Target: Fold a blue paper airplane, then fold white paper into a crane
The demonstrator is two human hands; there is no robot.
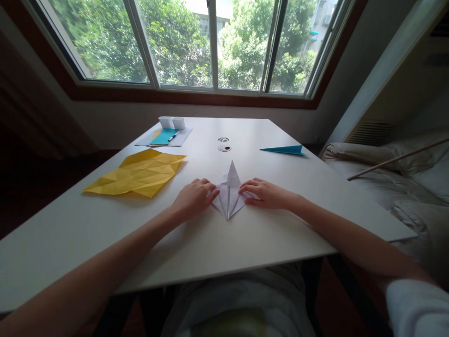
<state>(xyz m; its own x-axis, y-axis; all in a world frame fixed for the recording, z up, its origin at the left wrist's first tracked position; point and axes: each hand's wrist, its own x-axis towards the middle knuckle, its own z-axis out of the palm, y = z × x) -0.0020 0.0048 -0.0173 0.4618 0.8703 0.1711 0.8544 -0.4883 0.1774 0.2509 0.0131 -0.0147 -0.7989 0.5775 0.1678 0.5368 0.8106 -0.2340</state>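
A folded white sheet of paper (228, 199) lies on the table in front of me, roughly diamond-shaped, with a pointed flap rising at its far end and creases fanning toward the near corner. My left hand (196, 196) grips its left edge between thumb and fingers. On the opposite edge, my right hand (263, 193) pinches the paper the same way, fingers above and thumb nearer me. The fingertips cover both side corners of the white paper.
A creased yellow sheet (140, 172) lies at the left. Farther back are blue paper (164, 136), a pen (173, 135) and small white paper boxes (178, 123). A folded blue paper plane (286, 150) rests at the right. Two round items (224, 148) lie mid-table (196, 257).
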